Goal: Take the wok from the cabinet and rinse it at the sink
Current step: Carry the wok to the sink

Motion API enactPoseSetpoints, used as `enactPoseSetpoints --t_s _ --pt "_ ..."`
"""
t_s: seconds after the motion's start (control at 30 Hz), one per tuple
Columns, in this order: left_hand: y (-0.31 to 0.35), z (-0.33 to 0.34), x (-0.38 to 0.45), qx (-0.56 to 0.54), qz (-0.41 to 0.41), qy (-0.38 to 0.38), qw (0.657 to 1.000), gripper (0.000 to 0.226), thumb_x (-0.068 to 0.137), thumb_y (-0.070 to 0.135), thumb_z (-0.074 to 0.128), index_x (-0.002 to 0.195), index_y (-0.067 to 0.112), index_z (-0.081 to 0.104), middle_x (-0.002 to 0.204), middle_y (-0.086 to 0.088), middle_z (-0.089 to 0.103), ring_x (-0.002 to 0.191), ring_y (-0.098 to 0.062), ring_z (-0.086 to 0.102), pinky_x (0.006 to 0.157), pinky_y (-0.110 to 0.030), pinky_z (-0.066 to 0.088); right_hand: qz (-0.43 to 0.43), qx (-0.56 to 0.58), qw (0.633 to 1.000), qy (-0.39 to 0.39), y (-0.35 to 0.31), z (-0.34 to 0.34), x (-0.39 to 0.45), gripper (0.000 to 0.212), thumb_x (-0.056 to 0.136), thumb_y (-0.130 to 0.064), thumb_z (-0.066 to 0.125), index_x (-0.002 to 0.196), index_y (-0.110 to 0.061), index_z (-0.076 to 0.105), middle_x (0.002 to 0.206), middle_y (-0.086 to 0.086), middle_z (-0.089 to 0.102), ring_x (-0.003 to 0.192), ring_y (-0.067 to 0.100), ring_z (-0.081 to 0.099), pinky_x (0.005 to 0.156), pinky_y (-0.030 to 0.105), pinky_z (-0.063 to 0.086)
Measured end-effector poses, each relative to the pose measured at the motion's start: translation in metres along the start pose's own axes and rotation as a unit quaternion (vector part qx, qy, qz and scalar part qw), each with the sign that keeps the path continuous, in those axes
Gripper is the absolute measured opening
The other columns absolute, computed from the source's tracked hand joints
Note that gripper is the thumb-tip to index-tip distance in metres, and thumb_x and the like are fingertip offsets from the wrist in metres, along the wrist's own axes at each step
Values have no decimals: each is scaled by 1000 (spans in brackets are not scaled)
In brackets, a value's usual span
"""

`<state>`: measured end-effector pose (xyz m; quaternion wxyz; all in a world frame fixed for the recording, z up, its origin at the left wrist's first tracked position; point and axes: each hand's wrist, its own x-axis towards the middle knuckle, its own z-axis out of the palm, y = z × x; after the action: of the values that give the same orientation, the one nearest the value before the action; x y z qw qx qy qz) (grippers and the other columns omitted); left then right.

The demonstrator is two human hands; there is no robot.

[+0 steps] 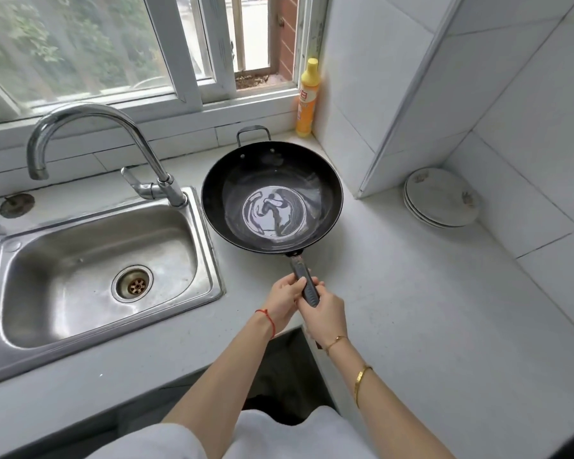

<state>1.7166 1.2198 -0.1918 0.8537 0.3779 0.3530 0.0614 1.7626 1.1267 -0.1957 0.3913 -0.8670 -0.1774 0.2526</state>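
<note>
Nearest me, both hands are wrapped round the wok's long handle (307, 286): left hand (284, 301) gripping from the left side, right hand (323, 314) closed around it just behind. The wok (272, 197) sits over the counter (411, 309) just right of the sink (80, 276), with what looks like a little pool of water shining in its bottom. So it's clearly out of the cabinet; whether the rinse is under way I can't tell. The basin looks empty, and further back no water runs from the tap (90, 140). By the window, a yellow bottle (308, 97).
</note>
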Motion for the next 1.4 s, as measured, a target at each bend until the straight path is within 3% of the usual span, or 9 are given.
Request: enactPoseSetpoints --t_s 0.3,0.53,0.63,0.73,0.87,1.03,1.17,1.3,1.4 --pt "-3 2 2 8 -7 2 1000 19 103 7 42 106 12 60 109 -11 67 111 -28 63 101 -39 50 2 -16 1000 -7 5 0 3 19 91 -42 64 95 -23 59 75 -9 60 64 5 60 46 10 45" --pt "-5 1 0 54 -14 8 998 24 105 11 39 116 4 59 130 -15 63 122 -28 60 103 -37 49 9 -45 999 -29 7 3 3 26 93 -41 60 108 -19 59 84 3 66 62 12 66 43 19 52" --pt "-4 2 -2 84 -16 25 996 29 104 13 43 124 0 58 127 -12 64 114 -23 63 95 -32 53 12 -57 997 -54 8 1 3 24 94 -42 58 106 -21 57 81 4 66 61 19 68 51 29 60" --pt "-5 -1 -7 111 1 41 993 29 103 15 46 125 1 59 119 -11 66 105 -18 64 86 -23 55 14 -45 996 -70 11 -3 3 27 93 -44 58 102 -18 56 77 4 64 56 19 67 50 31 61" --pt "-5 -6 -17 121 7 51 991 34 102 14 48 134 3 54 117 -9 65 111 -20 63 100 -32 51 4 -47 995 -93 12 -9 2 34 92 -50 57 105 -19 55 82 6 66 57 18 68 54 33 62" --pt "-6 -19 -30 121 6 83 989 44 101 19 51 143 7 43 133 -9 61 116 -21 62 105 -35 48 -1 -51 995 -89 14 -23 -2 44 88 -57 58 113 -21 56 90 0 67 80 16 67 67 30 61" --pt "-8 -28 -42 139 12 106 984 46 100 24 53 142 9 45 135 -9 61 121 -23 61 106 -38 47 6 -49 997 -60 19 -39 -8 43 88 -58 58 106 -20 57 78 -8 66 69 7 67 64 29 60" --pt "-9 -33 -54 140 13 133 981 43 97 25 57 138 11 50 136 -10 59 123 -25 59 108 -40 45 10 -28 998 -50 25 -52 -12 43 90 -56 57 107 -16 57 82 -3 69 77 16 71 74 41 63" --pt "-8 -35 -64 132 14 151 980 41 98 23 56 137 10 52 137 -11 59 126 -26 56 112 -44 42 17 -13 999 -35 27 -61 -13 41 92 -54 54 105 -15 57 87 2 70 68 17 72 75 44 62"
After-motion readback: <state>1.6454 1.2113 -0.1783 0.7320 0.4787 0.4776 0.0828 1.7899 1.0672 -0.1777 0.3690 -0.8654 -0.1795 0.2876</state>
